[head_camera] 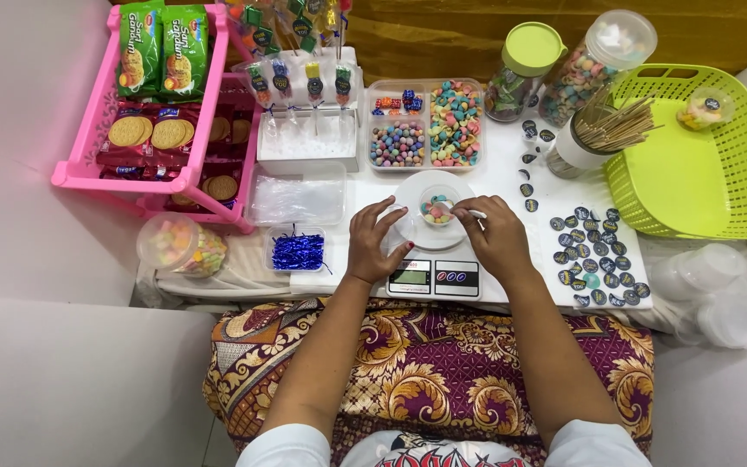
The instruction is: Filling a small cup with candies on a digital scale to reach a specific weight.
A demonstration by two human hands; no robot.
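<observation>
Head view, near to far: patterned maroon-and-gold cloth (425, 363) over the lap. Left hand (375, 242) and right hand (496, 238) both rest over a white digital kitchen scale (433, 275). Left fingers curled, pinching the rim of a small clear plastic cup (437, 208) of pastel candies on the scale's round white platform. Right fingers closed on a thin white piece at the cup's right edge; can't tell what it is. Clear box of blue twist ties (298, 251) left of the scale, dark round stickers (596, 257) right. Beyond: clear divided candy tray (426, 125), pink plastic biscuit rack (162, 112), lime green plastic basket (702, 164).
</observation>
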